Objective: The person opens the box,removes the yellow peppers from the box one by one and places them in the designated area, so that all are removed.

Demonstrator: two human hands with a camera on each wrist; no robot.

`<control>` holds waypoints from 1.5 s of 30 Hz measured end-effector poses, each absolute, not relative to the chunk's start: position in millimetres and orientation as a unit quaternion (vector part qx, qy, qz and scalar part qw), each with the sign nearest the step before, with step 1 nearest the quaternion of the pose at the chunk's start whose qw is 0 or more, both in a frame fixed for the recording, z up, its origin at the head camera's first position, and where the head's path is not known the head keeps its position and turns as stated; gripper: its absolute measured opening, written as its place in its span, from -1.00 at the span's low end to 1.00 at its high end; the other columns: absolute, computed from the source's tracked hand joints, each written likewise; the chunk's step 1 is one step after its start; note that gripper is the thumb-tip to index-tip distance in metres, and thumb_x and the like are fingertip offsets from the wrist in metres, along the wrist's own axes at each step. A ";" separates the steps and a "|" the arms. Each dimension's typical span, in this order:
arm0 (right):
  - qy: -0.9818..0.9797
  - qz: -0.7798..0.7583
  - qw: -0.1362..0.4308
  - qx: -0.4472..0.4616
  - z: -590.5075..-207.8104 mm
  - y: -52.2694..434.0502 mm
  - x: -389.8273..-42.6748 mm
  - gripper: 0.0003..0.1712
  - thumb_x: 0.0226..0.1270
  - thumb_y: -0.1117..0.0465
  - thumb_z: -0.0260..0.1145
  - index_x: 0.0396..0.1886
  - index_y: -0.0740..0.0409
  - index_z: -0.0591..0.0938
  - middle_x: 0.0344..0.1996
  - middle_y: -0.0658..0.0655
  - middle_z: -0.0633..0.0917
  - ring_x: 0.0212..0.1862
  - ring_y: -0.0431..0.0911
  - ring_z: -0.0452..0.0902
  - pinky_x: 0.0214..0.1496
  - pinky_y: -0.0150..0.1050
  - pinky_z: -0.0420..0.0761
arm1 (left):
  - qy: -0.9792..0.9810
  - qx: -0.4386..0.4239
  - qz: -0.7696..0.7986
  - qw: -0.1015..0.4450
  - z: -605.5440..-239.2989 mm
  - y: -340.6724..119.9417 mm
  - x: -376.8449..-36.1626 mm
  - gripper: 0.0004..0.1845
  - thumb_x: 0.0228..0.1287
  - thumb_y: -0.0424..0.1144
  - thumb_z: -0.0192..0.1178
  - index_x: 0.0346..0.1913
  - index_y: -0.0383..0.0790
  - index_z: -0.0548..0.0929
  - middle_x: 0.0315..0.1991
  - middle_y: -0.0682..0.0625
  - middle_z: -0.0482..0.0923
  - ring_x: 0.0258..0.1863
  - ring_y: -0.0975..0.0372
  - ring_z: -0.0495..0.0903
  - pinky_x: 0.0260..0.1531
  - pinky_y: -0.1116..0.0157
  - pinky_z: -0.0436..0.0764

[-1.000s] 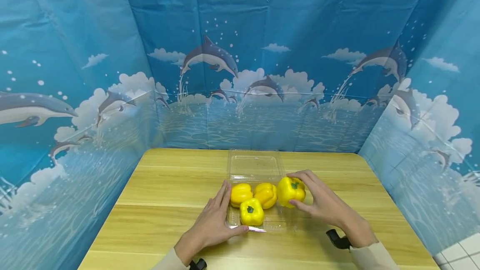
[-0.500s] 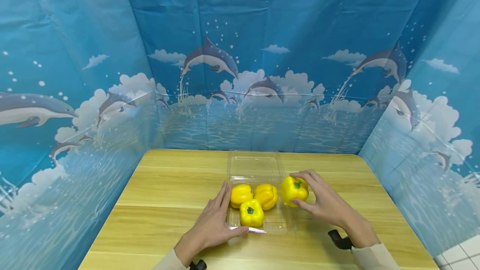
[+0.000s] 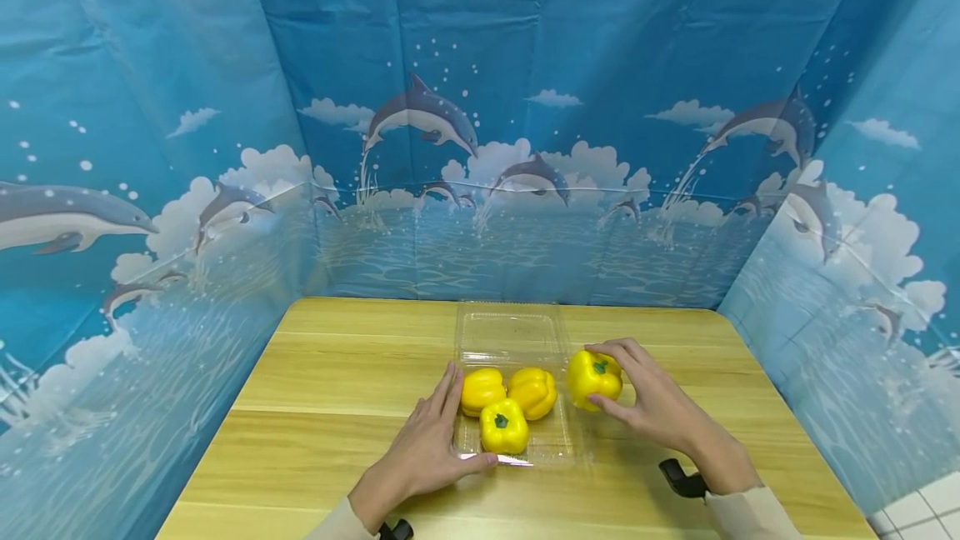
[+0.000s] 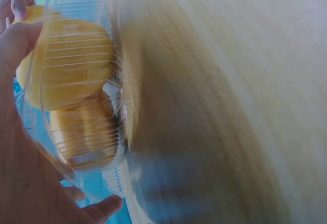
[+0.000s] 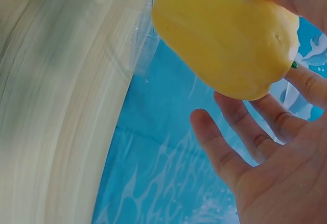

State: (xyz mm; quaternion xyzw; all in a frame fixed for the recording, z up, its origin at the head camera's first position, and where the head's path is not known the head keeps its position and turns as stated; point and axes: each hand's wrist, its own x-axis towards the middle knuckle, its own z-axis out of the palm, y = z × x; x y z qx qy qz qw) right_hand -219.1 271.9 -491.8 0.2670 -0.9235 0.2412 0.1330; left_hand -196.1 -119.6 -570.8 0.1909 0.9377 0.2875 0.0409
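In the head view, a clear plastic clamshell container (image 3: 551, 440) lies with its lid folded back on the table. Three yellow bell peppers sit in it: one at back left (image 3: 482, 392), one at back right (image 3: 532, 393) and one in front (image 3: 504, 427). My left hand (image 3: 427, 444) rests against the container's near left corner, fingers stretched along the left side, thumb at the front edge. My right hand (image 3: 656, 407) holds another yellow bell pepper (image 3: 594, 379) between thumb and fingertips, at the container's right side. The right wrist view shows this pepper (image 5: 225, 35) close up.
The container's lid (image 3: 510, 332) lies toward the back edge of the wooden table (image 3: 337, 373). A blue curtain with dolphins (image 3: 480, 248) surrounds the table on the back and both sides.
My right hand has moved a little to the right with its pepper, away from the peppers in the container. The left hand has stayed in place.
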 end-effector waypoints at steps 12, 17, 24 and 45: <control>-0.922 0.239 0.145 0.269 -494.5 276.8 -222.2 -0.20 0.50 0.13 0.73 0.63 0.01 0.60 0.39 0.13 0.68 0.35 0.10 0.71 0.27 0.20 0.87 | 0.938 0.189 0.289 0.042 -570.8 -119.6 -195.7 0.51 0.31 0.67 0.39 0.98 -0.02 -0.21 1.01 -0.06 -0.40 0.92 -0.24 0.14 0.87 -0.41 0.19; -0.923 0.244 0.139 0.264 -495.2 279.0 -222.7 -0.21 0.52 0.12 0.71 0.64 0.03 0.60 0.41 0.16 0.67 0.36 0.12 0.71 0.27 0.23 0.87 | 0.938 0.191 0.286 0.043 -570.0 -119.5 -194.8 0.51 0.32 0.69 0.37 0.98 -0.05 -0.18 1.01 -0.06 -0.41 0.92 -0.23 0.15 0.86 -0.43 0.20; -0.924 0.244 0.143 0.258 -496.9 284.5 -223.9 -0.20 0.51 0.12 0.72 0.64 0.08 0.60 0.43 0.20 0.66 0.38 0.17 0.71 0.25 0.25 0.87 | 0.938 0.190 0.286 0.044 -569.8 -119.5 -194.5 0.51 0.31 0.70 0.36 0.98 -0.05 -0.17 1.01 -0.08 -0.40 0.92 -0.22 0.14 0.87 -0.42 0.18; -0.922 0.242 0.161 0.255 -506.7 297.2 -231.7 -0.18 0.46 0.19 0.74 0.63 0.16 0.61 0.41 0.25 0.67 0.35 0.21 0.73 0.23 0.25 0.88 | 0.939 0.188 0.286 0.045 -569.6 -120.1 -193.2 0.52 0.32 0.69 0.36 0.98 -0.05 -0.21 1.01 -0.05 -0.42 0.91 -0.22 0.15 0.87 -0.41 0.17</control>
